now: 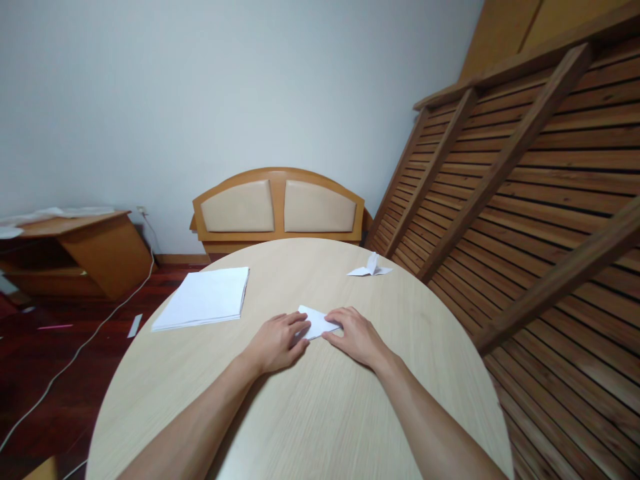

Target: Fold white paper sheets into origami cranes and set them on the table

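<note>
A small folded piece of white paper (pixel 316 323) lies on the round wooden table (pixel 320 413), between my two hands. My left hand (pixel 280 341) holds its left side, fingers over the top and thumb at the near edge. At the right corner, my right hand (pixel 357 335) grips the paper between thumb and fingers. My fingertips cover both ends of the paper. Beyond my right hand stands a folded white paper figure (pixel 371 265) with a raised middle and two spread points.
A stack of white paper sheets (pixel 203 298) lies at the table's left. Slatted wooden bed panels (pixel 500 200) lean along the right side. A headboard (pixel 279 207) stands behind the table. A low cabinet (pixel 95 253) and a white cable (pixel 95 330) are at left.
</note>
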Demonstrator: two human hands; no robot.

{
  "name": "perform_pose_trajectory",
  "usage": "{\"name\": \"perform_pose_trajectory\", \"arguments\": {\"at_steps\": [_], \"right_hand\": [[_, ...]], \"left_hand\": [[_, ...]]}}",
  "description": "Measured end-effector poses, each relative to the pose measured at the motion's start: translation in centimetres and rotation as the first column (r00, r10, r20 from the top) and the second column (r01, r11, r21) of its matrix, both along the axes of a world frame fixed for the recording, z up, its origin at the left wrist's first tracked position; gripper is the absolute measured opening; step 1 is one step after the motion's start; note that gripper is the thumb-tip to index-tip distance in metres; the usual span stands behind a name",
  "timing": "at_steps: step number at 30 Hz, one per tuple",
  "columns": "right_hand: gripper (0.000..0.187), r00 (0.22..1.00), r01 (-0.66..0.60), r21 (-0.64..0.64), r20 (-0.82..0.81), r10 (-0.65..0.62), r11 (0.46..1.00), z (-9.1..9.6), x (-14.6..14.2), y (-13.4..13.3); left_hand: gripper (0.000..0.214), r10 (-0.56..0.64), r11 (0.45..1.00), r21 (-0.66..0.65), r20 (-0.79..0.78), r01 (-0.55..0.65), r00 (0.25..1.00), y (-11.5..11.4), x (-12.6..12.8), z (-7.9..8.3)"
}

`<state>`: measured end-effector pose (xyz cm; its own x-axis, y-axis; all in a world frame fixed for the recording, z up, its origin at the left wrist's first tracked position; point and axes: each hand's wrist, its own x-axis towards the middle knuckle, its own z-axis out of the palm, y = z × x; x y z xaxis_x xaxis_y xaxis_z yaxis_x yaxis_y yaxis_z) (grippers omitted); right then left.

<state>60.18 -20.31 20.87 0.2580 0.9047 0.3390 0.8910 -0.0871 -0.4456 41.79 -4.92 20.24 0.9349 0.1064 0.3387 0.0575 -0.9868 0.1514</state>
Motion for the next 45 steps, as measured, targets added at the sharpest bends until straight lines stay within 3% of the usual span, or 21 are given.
{"name": "perform_pose_trajectory", "arguments": {"at_steps": [27, 35, 39, 41, 45], "right_hand": [[0.013, 1.000, 0.010, -0.007, 0.029, -0.010, 1.000, -0.6, 0.0, 0.6], [0.011, 0.993, 0.002, 0.160, 0.114, -0.021, 0.987, 0.7, -1.1, 1.0], [0.012, 0.995, 0.050, 0.225, 0.075, -0.069, 0.973, 1.2, -1.6, 0.7], [0.018, 0.991, 0.126, 0.258, 0.006, -0.132, 0.958, 1.2, -1.7, 0.7], [0.058, 0.925, 0.340, 0.256, -0.266, -0.273, 0.905, 0.1, -1.4, 1.1]], "left_hand": [[0.025, 0.006, 0.999, -0.046, 0.023, -0.005, 1.000, -0.3, 0.5, 0.6], [0.022, 0.098, 0.995, -0.007, 0.063, -0.097, 0.993, -0.8, 0.5, 1.4], [0.025, 0.157, 0.986, 0.030, 0.110, -0.161, 0.981, -0.7, 0.5, 1.2], [0.027, 0.172, 0.982, 0.048, 0.140, -0.181, 0.975, -0.6, 0.5, 1.0], [0.030, 0.189, 0.977, 0.058, 0.191, -0.204, 0.963, -0.4, 0.5, 0.7]]}}
